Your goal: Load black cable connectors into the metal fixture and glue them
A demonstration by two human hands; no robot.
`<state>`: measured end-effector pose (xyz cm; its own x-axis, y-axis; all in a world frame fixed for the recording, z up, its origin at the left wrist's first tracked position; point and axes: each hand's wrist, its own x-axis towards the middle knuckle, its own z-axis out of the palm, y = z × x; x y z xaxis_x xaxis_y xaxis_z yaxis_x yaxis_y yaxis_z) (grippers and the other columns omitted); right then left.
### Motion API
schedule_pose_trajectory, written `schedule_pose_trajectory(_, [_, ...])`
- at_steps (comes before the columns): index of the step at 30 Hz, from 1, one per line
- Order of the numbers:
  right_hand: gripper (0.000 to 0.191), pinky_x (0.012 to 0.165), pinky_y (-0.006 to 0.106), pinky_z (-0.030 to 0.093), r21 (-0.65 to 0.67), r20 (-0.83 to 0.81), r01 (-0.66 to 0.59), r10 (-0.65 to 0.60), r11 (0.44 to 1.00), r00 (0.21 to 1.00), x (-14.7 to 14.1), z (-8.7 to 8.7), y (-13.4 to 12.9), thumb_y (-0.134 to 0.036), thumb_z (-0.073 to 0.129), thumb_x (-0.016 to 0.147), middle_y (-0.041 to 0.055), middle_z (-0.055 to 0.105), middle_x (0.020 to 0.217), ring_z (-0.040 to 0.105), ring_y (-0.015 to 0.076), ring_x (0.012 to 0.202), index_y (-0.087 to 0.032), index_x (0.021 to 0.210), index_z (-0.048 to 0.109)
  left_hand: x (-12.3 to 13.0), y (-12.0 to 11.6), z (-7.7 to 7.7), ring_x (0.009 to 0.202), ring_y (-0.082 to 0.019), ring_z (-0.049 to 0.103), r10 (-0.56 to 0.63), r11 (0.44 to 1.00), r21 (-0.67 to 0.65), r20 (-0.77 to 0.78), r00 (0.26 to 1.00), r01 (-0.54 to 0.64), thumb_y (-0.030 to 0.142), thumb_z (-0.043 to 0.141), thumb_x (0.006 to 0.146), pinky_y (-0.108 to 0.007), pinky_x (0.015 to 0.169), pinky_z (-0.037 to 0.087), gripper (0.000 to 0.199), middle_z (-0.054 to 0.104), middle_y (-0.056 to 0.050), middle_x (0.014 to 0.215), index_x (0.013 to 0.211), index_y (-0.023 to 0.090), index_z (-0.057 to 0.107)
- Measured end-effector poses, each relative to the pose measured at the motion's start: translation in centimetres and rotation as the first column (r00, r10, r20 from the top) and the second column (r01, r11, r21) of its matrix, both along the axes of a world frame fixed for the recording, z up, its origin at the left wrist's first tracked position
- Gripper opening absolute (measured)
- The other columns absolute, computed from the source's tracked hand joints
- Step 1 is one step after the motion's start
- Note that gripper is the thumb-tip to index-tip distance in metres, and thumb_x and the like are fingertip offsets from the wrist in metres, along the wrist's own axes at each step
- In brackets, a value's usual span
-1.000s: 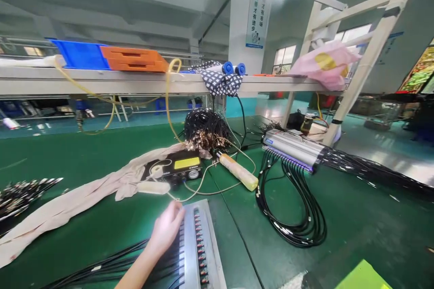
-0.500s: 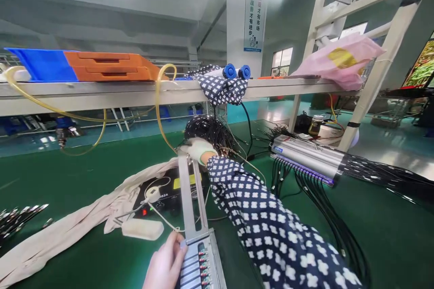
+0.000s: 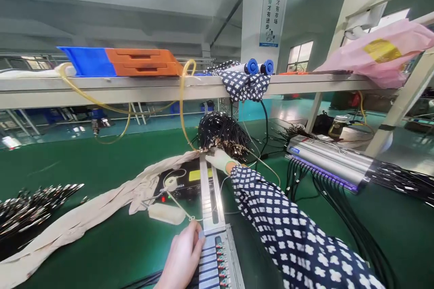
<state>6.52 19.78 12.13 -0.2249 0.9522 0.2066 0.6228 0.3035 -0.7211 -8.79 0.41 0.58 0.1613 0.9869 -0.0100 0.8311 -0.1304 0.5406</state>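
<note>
Gripping the metal bar's (image 3: 210, 198) far end, gloved right hand (image 3: 219, 159); left hand's (image 3: 183, 257) fingers pressed on its near edge.

A factory assembly hall. A long green workbench (image 3: 84, 162) carries cable bundles (image 3: 222, 131); just above it, a shelf (image 3: 135, 88) holds stacked plastic bins (image 3: 142, 61).

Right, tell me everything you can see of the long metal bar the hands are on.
The metal bar is a flat, silvery strip with a long dark slot down its middle. It runs lengthways away from the camera above the green table. Its near end meets the cable fixture, where the bare left hand touches it. The gloved right hand grips its far end, over the black meter.
</note>
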Motion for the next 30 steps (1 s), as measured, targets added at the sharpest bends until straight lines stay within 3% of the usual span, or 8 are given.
schedule_pose_trajectory(4, [0.029, 0.093, 0.045, 0.05, -0.038, -0.147, -0.014, 0.008, 0.999, 0.989, 2.9, -2.3, -4.9, -0.032, 0.06, 0.095, 0.0101, 0.058, 0.124, 0.059, 0.0235, 0.109, -0.015, 0.119, 0.058, -3.0, -2.1, 2.2, 0.091, -0.02, 0.056, -0.087, 0.993, -0.082, -0.004, 0.996, 0.086, 0.043, 0.046, 0.086, -0.03, 0.083, 0.041, 0.033, 0.06, -0.004, 0.099, 0.11, 0.021, 0.051])
schedule_pose_trajectory(7, [0.03, 0.086, 0.039, 0.053, -0.104, -0.252, -0.07, 0.042, 0.992, 0.967, 5.4, -5.9, -11.1, -0.031, 0.061, 0.093, 0.0099, 0.064, 0.115, 0.064, 0.0208, 0.1, -0.013, 0.116, 0.06, -7.4, -5.1, 3.6, 0.118, -0.03, 0.047, -0.129, 0.979, -0.169, -0.059, 0.99, 0.117, 0.05, 0.079, 0.055, -0.039, 0.099, 0.035, 0.081, 0.052, -0.009, 0.128, 0.126, 0.023, 0.05])
schedule_pose_trajectory(9, [0.03, 0.07, 0.032, 0.056, -0.162, -0.301, -0.118, 0.065, 0.98, 0.952, 6.5, -8.7, -15.4, -0.033, 0.059, 0.09, 0.0096, 0.069, 0.105, 0.068, 0.0193, 0.084, -0.013, 0.113, 0.062, -10.1, -7.0, 4.1, 0.125, -0.036, 0.04, -0.096, 0.976, -0.21, -0.19, 0.977, 0.055, 0.042, 0.085, 0.042, -0.044, 0.103, 0.031, 0.098, 0.046, -0.012, 0.136, 0.131, 0.024, 0.048])
schedule_pose_trajectory(13, [0.03, 0.073, 0.035, 0.054, -0.133, -0.36, -0.036, -0.015, 0.99, 0.933, 6.7, -12.7, -21.2, -0.034, 0.047, 0.092, 0.0112, 0.067, 0.103, 0.065, 0.0202, 0.083, -0.014, 0.11, 0.062, -12.4, -9.1, 4.9, 0.122, -0.034, 0.042, -0.081, 0.977, -0.214, -0.284, 0.956, 0.019, 0.041, 0.071, 0.065, -0.042, 0.099, 0.033, 0.07, 0.049, -0.013, 0.132, 0.129, 0.023, 0.05])
schedule_pose_trajectory(17, [0.02, 0.081, 0.035, 0.049, -0.051, -0.338, -0.016, -0.002, 0.999, 0.941, 6.0, -13.0, -22.6, -0.03, 0.052, 0.088, 0.0067, 0.062, 0.102, 0.06, 0.0194, 0.084, -0.019, 0.099, 0.065, -11.6, -9.6, 6.1, 0.099, -0.024, 0.055, -0.18, 0.951, -0.285, -0.189, 0.965, 0.122, 0.042, 0.056, 0.08, -0.031, 0.086, 0.039, 0.034, 0.062, -0.005, 0.108, 0.108, 0.024, 0.057])
schedule_pose_trajectory(21, [0.018, 0.079, 0.033, 0.048, -0.008, -0.309, -0.028, 0.024, 1.0, 0.951, 5.8, -12.2, -22.6, -0.026, 0.05, 0.088, 0.0047, 0.059, 0.098, 0.06, 0.0185, 0.082, -0.02, 0.096, 0.065, -10.4, -9.6, 6.9, 0.082, -0.021, 0.054, -0.201, 0.942, -0.308, -0.202, 0.959, 0.132, 0.032, 0.05, 0.077, -0.028, 0.073, 0.039, 0.011, 0.06, -0.003, 0.09, 0.082, 0.022, 0.051])
schedule_pose_trajectory(27, [0.015, 0.077, 0.032, 0.049, 0.039, -0.265, 0.007, 0.004, 0.999, 0.964, 5.7, -12.4, -22.6, -0.02, 0.05, 0.086, 0.0027, 0.059, 0.094, 0.06, 0.0169, 0.076, -0.02, 0.092, 0.063, -9.6, -9.2, 7.4, 0.079, -0.023, 0.052, -0.191, 0.954, -0.28, -0.281, 0.941, 0.11, 0.022, 0.046, 0.059, -0.033, 0.068, 0.038, 0.012, 0.052, -0.004, 0.082, 0.067, 0.023, 0.036])
schedule_pose_trajectory(30, [0.014, 0.076, 0.031, 0.049, 0.049, -0.233, 0.028, -0.016, 0.998, 0.972, 5.6, -12.4, -22.6, -0.019, 0.049, 0.087, 0.0024, 0.059, 0.093, 0.06, 0.0166, 0.074, -0.02, 0.091, 0.062, -9.7, -9.0, 7.8, 0.065, -0.019, 0.055, -0.157, 0.896, -0.438, -0.151, 0.976, 0.077, 0.027, 0.044, 0.061, -0.029, 0.056, 0.039, 0.016, 0.053, 0.0, 0.077, 0.074, 0.024, 0.037])
